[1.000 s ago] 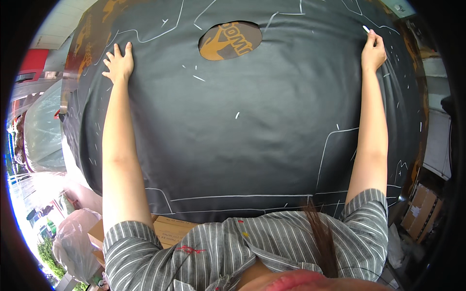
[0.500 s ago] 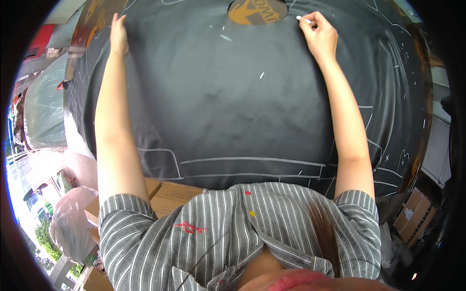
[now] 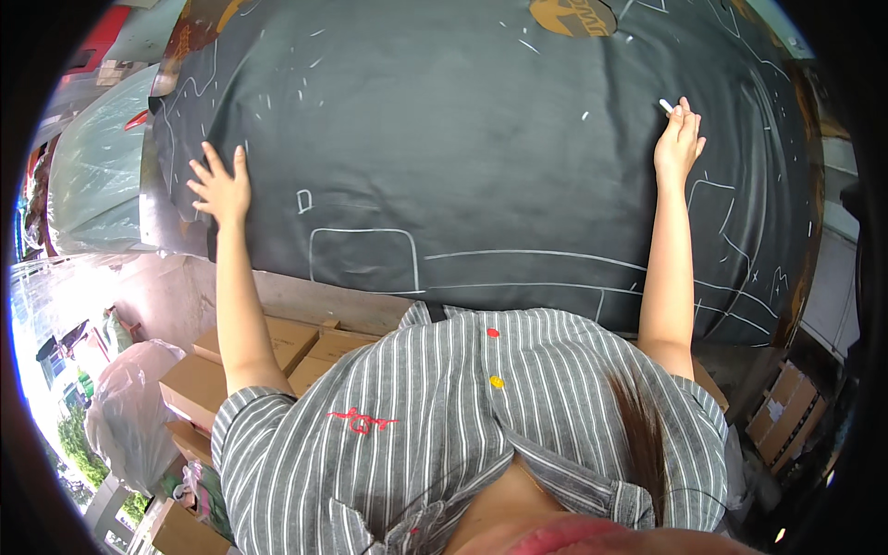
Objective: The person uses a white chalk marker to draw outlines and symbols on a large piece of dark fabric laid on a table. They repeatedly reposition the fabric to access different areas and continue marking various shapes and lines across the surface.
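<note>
A large black leather-like sheet point(image 3: 444, 157) spreads in front of me, marked with white lines and short dashes. My left hand point(image 3: 222, 190) lies with spread fingers on its left part, near the wavy line there. At the right, my right hand point(image 3: 680, 148) pinches a short white piece of chalk point(image 3: 666, 106), its end sticking out beyond the fingertips. Whether the chalk touches the sheet I cannot tell. Through a rounded hole at the far edge shows a brown surface with yellow print point(image 3: 573, 16).
Cardboard boxes point(image 3: 203, 379) are stacked below the sheet at the left, beside a clear plastic bag point(image 3: 139, 416). A plastic-wrapped bundle point(image 3: 97, 176) stands left of the sheet. Another cardboard box point(image 3: 784, 407) is at the lower right.
Both hands have come nearer to me over the sheet; the right, still with the chalk, has moved right from beside the hole. The left fingers have spread. The view has shifted left.
</note>
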The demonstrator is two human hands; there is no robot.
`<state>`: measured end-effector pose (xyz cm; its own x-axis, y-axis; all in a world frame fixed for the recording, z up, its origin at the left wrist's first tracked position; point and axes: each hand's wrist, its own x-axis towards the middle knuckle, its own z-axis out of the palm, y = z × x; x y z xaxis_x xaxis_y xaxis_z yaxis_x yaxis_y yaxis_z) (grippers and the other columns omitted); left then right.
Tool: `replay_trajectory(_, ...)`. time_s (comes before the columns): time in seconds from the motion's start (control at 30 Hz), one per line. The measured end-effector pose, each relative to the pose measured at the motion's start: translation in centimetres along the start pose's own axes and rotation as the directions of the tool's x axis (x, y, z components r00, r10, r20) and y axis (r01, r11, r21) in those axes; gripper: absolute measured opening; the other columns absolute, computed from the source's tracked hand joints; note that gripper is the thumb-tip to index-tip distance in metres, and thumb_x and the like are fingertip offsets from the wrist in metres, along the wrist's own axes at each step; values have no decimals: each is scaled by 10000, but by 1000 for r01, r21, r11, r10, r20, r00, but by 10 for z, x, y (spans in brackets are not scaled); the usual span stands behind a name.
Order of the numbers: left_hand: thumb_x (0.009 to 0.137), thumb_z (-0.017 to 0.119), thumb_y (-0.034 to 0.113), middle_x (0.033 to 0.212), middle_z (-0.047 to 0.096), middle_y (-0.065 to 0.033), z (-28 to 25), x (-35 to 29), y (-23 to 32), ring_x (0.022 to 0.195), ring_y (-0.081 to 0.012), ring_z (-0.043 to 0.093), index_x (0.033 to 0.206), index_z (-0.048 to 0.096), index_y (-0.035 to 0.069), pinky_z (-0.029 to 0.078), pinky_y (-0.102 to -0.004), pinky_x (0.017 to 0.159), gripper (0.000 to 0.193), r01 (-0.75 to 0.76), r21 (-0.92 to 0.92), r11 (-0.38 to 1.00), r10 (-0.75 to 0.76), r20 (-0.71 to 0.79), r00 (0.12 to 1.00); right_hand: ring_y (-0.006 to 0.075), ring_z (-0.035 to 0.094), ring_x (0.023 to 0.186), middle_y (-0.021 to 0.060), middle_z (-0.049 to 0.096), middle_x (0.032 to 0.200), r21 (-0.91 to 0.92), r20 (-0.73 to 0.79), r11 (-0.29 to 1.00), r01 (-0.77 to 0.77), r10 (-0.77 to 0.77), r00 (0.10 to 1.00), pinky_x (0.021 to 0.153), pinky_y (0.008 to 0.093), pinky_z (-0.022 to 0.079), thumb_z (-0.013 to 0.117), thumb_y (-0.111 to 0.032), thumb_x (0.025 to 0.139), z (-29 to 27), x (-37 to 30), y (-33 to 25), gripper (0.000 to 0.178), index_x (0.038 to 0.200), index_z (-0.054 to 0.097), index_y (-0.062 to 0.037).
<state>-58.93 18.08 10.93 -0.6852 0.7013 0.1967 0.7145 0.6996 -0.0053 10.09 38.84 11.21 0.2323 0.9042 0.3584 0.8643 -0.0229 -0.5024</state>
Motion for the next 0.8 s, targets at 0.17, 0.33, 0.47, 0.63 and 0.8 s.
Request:
replay_trajectory(0.17, 946, 309, 770, 1676, 134, -153, 8, 21, 23, 1518, -436, 143, 1608, 193, 353, 113, -695, 1153, 790, -23, -108, 994, 25, 21, 999, 360, 300, 1485, 67, 613, 1389, 6, 76, 999, -54, 54, 996, 1206, 524, 118, 296, -410, 1077, 4, 19, -7, 537, 1426, 529, -74)
replay_trajectory(0.33, 926, 339, 783, 1675, 162, -130, 26, 94, 77, 1519, -406, 175, 1599, 230, 355, 112, -684, 1160, 805, -89, -121, 989, 89, -2, 996, 362, 284, 1492, 70, 609, 1395, 13, 59, 990, -137, 136, 989, 1207, 521, 96, 309, -442, 1067, 14, 55, -4, 556, 1425, 533, -80)
replay_trajectory(0.47, 869, 429, 812, 1648, 251, -132, 30, 153, 128, 1514, -403, 203, 1613, 197, 278, 122, -682, 1163, 945, -141, -201, 969, 138, -28, 990, 329, 317, 1474, 71, 630, 1366, -7, -18, 989, -147, 147, 989, 1198, 536, 98, 327, -465, 1057, 35, 95, -2, 558, 1386, 571, -86)
replay_trajectory(0.63, 755, 573, 849, 1595, 375, -127, 28, 192, 163, 1498, -395, 263, 1614, 124, 91, 141, -663, 1169, 1231, -142, -281, 949, 147, -2, 989, 199, 651, 987, 57, 728, 1016, 174, -107, 980, -97, 117, 987, 1012, 406, 408, 540, -401, 1015, 35, 97, -21, 383, 1110, 697, -64)
replay_trajectory(0.8, 854, 385, 852, 1621, 347, -62, 28, 255, 94, 1526, -366, 207, 1621, 160, 229, 15, -735, 1139, 1014, -115, -264, 958, 163, 169, 972, 119, 657, 944, 75, 716, 1050, 771, 326, 605, -198, -108, 939, 834, 240, 523, 677, -125, 969, 31, 15, -151, 168, 1060, 671, 16)
